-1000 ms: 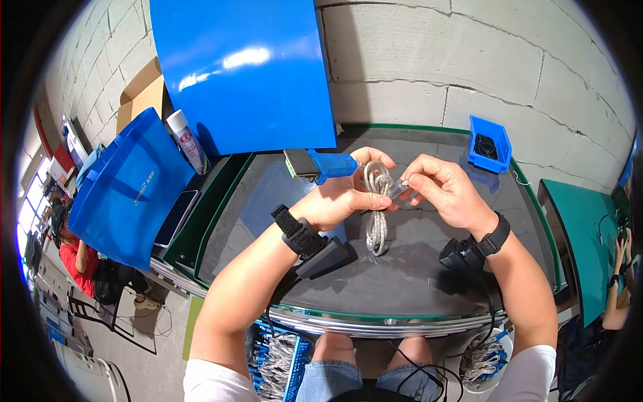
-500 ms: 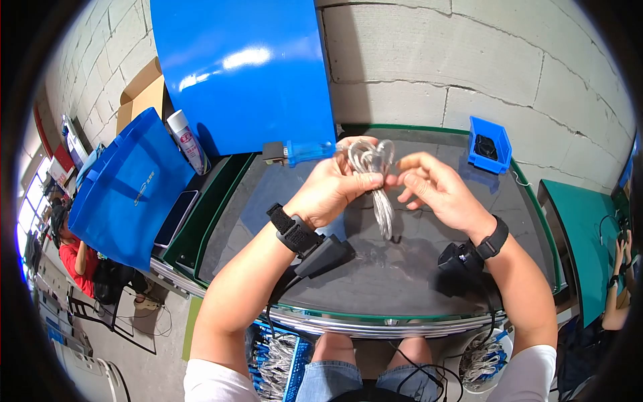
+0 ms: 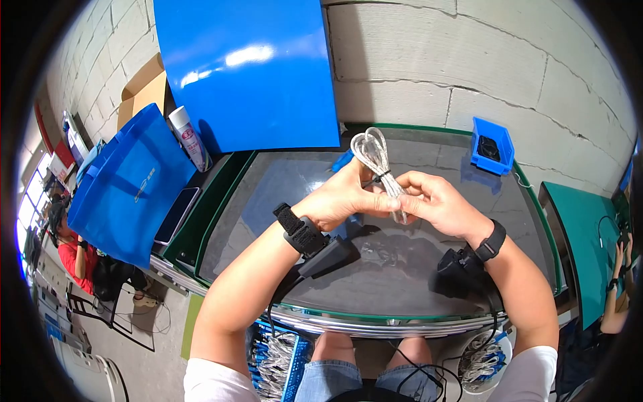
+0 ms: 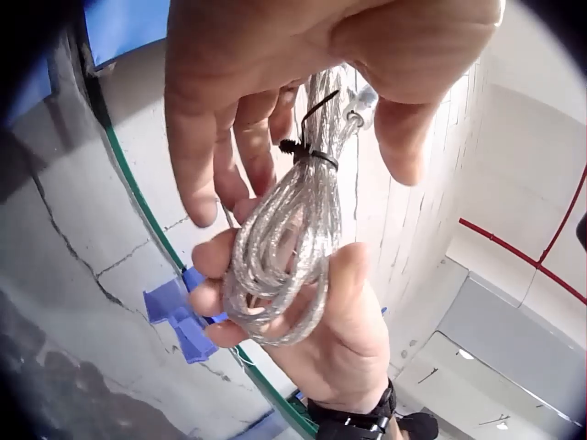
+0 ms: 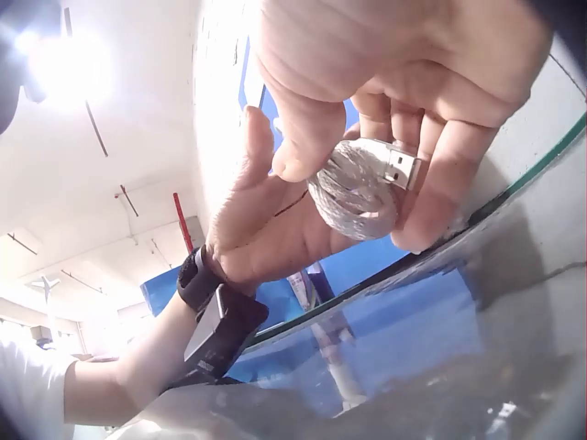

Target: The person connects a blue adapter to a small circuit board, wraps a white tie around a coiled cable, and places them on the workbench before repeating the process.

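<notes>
A coiled, silvery clear USB cable (image 3: 373, 153) is held up between both hands over the table. Its bundle is cinched by a black twist tie (image 4: 316, 158), whose loose end sticks out. My left hand (image 3: 340, 198) grips the coil near the tie, thumb across the front. With thumb and fingers, my right hand (image 3: 443, 209) holds the looped end of the bundle. The metal USB plug (image 5: 402, 169) shows beside the loops in the right wrist view. Behind the left hand, part of the cable's blue connector (image 3: 343, 161) peeks out; the rest is hidden.
A blue bin (image 3: 492, 147) with a black item stands at the back right of the dark tabletop (image 3: 402, 281). Leftward are a spray can (image 3: 190, 139), a phone (image 3: 177, 216) and a blue bag (image 3: 127, 194). Below, a blue basket (image 3: 298, 362) and a white bucket hold similar cables.
The coil has been turned so its loops point up and away, and the blue connector has swung behind the left hand. The right hand has moved in and taken hold of the bundle's lower end.
</notes>
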A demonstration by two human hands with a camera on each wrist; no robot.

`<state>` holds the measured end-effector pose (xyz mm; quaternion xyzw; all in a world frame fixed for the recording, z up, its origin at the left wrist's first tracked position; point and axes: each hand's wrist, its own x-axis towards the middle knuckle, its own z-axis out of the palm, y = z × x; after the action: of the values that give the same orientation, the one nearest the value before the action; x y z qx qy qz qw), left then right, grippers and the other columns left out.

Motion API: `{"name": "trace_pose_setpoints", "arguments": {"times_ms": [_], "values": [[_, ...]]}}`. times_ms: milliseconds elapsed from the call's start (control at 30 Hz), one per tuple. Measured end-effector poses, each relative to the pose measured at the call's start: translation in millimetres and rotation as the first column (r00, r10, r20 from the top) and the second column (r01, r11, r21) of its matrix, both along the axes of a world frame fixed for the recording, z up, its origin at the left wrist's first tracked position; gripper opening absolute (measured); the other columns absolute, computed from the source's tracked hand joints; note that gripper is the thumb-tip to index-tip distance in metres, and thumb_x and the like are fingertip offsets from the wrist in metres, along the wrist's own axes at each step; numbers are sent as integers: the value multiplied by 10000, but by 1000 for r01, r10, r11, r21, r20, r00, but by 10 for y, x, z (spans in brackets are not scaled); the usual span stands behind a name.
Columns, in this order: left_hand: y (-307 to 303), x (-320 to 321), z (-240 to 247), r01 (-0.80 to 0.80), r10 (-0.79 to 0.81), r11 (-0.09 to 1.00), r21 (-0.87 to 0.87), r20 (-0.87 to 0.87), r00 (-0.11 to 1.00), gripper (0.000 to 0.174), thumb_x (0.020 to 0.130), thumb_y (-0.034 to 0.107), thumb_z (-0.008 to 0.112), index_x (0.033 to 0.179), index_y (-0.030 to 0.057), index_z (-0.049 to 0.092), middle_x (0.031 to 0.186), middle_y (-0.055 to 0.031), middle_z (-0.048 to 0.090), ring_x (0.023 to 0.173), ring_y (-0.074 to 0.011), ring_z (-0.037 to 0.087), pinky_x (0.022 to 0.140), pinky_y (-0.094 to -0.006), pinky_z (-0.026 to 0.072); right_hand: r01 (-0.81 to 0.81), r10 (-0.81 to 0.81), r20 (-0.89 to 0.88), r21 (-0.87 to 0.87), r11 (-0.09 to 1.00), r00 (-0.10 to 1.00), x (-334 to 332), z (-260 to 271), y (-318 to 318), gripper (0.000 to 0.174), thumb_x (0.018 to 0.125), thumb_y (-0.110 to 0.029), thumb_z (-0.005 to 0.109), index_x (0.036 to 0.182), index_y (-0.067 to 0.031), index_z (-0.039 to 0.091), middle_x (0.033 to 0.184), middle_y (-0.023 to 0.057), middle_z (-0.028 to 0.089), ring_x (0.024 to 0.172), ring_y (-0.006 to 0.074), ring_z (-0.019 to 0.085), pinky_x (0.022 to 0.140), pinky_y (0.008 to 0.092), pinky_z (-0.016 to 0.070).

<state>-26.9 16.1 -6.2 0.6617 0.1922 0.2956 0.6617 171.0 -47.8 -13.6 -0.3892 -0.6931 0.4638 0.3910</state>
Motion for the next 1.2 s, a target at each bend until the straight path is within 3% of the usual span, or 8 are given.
{"name": "trace_pose_setpoints", "arguments": {"times_ms": [133,267,433,667,767,967,1200], "values": [[-32,5,17,33,-32,999,35,-39,999,985,640,32,827,1395,-5,194,1282,-166,393,1011,-221,572,819,-369,525,25,-26,-26,-59,998,999,-7,54,-27,326,922,-262,578,1102,9,556,949,66,624,808,105,593,689,253,493],[-47,22,17,3,-2,1000,16,-60,998,972,632,-21,801,1392,-5,195,1302,-173,379,992,-219,584,793,-357,536,9,-11,-23,-81,997,1000,-1,51,-29,300,937,-242,548,1108,4,566,953,47,624,821,100,583,683,244,486],[-64,14,35,25,-23,999,31,-57,998,898,621,-120,653,1390,-4,204,1325,-175,365,954,-214,593,781,-354,537,-4,1,-32,-87,996,999,29,20,0,271,949,-221,521,1099,-5,585,935,25,623,804,80,563,683,239,483],[-38,7,21,34,-28,997,68,-82,996,855,638,-93,659,1379,-6,241,1316,-181,376,936,-211,588,787,-336,529,-11,12,15,-55,998,1000,27,29,-11,279,962,-225,488,1106,-12,598,922,24,633,781,68,559,687,234,489],[-55,16,51,-26,29,999,37,-110,993,839,666,-43,716,1371,-5,262,1305,-183,389,984,-217,570,810,-339,520,19,-18,33,-33,999,999,19,13,-8,286,969,-219,473,1132,-16,594,918,27,637,777,72,560,689,239,490],[-52,30,23,-95,102,986,140,-47,994,823,698,72,788,1350,-18,294,1287,-182,413,1058,-224,527,840,-346,492,-39,39,-10,-2,999,999,-16,22,-22,279,969,-174,470,1166,-8,576,925,36,618,791,86,564,708,242,485],[-32,20,-4,-99,107,988,115,-66,992,740,667,18,700,1301,-42,324,1058,-134,521,919,-195,565,799,-322,494,8,-8,-1,106,994,1000,-91,-75,9,267,949,-102,477,1172,22,557,1020,55,502,802,110,576,741,241,499]]}}
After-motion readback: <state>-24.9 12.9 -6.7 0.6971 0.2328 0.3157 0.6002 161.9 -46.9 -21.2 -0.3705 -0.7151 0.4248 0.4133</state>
